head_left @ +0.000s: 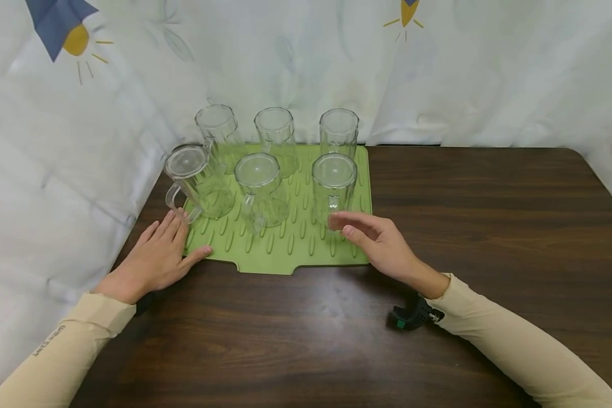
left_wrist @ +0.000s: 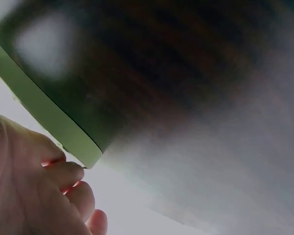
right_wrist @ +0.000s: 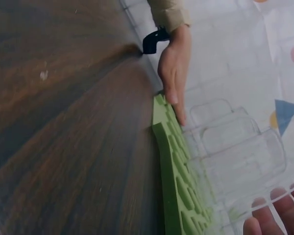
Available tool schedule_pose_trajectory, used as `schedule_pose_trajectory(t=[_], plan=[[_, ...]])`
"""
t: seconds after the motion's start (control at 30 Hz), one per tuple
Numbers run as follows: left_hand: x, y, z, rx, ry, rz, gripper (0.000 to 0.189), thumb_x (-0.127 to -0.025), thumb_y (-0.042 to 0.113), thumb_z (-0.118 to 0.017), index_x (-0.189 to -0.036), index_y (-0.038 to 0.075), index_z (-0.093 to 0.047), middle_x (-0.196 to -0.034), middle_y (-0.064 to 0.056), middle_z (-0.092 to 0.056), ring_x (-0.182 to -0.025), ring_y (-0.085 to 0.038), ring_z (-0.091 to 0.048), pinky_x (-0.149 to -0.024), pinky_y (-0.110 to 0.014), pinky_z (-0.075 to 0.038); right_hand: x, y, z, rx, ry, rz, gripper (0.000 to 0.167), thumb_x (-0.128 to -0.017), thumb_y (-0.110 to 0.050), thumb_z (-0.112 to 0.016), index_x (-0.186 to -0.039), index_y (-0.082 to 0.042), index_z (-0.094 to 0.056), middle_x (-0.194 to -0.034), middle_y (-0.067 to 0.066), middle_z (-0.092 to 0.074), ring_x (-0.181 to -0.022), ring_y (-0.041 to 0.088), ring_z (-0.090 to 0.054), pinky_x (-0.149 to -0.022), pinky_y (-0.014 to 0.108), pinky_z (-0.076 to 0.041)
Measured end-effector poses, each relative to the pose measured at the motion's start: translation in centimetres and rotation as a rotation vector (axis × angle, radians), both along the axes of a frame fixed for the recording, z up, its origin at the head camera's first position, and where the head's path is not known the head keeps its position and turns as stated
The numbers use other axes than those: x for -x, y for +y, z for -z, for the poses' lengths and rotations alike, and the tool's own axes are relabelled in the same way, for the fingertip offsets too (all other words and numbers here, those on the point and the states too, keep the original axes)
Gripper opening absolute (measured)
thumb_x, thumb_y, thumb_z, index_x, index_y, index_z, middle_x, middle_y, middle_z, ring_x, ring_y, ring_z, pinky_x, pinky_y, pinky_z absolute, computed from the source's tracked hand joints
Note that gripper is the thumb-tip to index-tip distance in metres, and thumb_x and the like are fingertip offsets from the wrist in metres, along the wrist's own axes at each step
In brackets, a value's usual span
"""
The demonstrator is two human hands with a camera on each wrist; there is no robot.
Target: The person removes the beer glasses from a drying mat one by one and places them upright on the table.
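Note:
A green ribbed drying mat (head_left: 280, 258) lies on the table with clear glass mugs in two rows on it. The front row's left mug (head_left: 204, 184), middle mug (head_left: 259, 178) and right mug (head_left: 335, 178) stand bases up. My left hand (head_left: 155, 255) rests with straight fingers on the mat's front left corner, fingertips beside the left mug's handle. In the left wrist view, its fingers lie against the mat edge (left_wrist: 54, 115). My right hand (head_left: 382, 241) is at the right mug's handle, fingers slightly bent, thumb apart; whether they touch the glass is unclear.
Behind stand a back left mug (head_left: 219, 133), a back middle mug (head_left: 275, 130) and a back right mug (head_left: 339, 129). The dark wooden table (head_left: 489, 226) extends to the right and front. A patterned white curtain (head_left: 306, 62) hangs behind and on the left.

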State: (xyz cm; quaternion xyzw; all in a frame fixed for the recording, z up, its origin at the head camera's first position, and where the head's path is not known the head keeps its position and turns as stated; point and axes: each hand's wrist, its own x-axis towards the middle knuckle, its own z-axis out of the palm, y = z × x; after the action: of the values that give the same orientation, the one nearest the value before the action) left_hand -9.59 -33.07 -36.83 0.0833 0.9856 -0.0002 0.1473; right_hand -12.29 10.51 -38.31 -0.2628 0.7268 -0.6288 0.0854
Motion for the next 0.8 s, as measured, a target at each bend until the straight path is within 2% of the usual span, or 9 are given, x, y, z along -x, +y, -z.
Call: schedule_pose_trajectory(t=[0.17, 0.33, 0.53, 0.8], plan=[[-0.01, -0.13, 0.1, 0.0, 0.0, 0.002, 0.101, -0.106, 0.069, -0.031, -0.162, -0.01, -0.002, -0.169, -0.036, -0.002, -0.158, -0.054, -0.007, -0.126, -0.071, -0.01, 0.04, -0.11, 0.08, 0.003, -0.024, -0.003, 0.033, -0.108, -0.016, -0.056, -0.138, -0.005, -0.064, -0.13, 0.019, -0.071, -0.119, 0.004, -0.068, -0.102, 0.026, -0.057], [0.15, -0.21, 0.18, 0.001, -0.006, 0.007, 0.102, -0.105, 0.069, -0.03, -0.162, -0.011, -0.002, -0.169, -0.036, -0.001, -0.158, -0.054, -0.006, -0.126, -0.071, -0.01, 0.02, -0.1, -0.08, -0.009, -0.029, 0.004, 0.032, -0.107, -0.016, -0.057, -0.137, -0.006, -0.065, -0.129, 0.018, -0.072, -0.118, 0.003, -0.068, -0.102, 0.024, -0.057], [0.21, -0.05, -0.04, -0.004, -0.026, -0.01, 0.104, -0.105, 0.071, -0.03, -0.161, -0.012, -0.002, -0.169, -0.037, 0.002, -0.158, -0.054, -0.003, -0.126, -0.071, -0.008, 0.07, -0.19, -0.14, -0.004, -0.043, 0.009, 0.033, -0.107, -0.014, -0.056, -0.136, -0.001, -0.065, -0.131, 0.026, -0.069, -0.116, 0.001, -0.068, -0.102, 0.021, -0.056], [0.2, 0.65, -0.32, -0.013, -0.021, -0.025, 0.105, -0.105, 0.069, -0.031, -0.16, -0.015, -0.003, -0.168, -0.038, 0.0, -0.158, -0.055, -0.004, -0.127, -0.071, -0.009, -0.05, -0.59, 0.2, 0.001, -0.039, 0.047, 0.027, -0.106, -0.013, -0.06, -0.126, 0.0, -0.072, -0.125, 0.03, -0.068, -0.107, 0.002, -0.07, -0.097, 0.02, -0.058]])
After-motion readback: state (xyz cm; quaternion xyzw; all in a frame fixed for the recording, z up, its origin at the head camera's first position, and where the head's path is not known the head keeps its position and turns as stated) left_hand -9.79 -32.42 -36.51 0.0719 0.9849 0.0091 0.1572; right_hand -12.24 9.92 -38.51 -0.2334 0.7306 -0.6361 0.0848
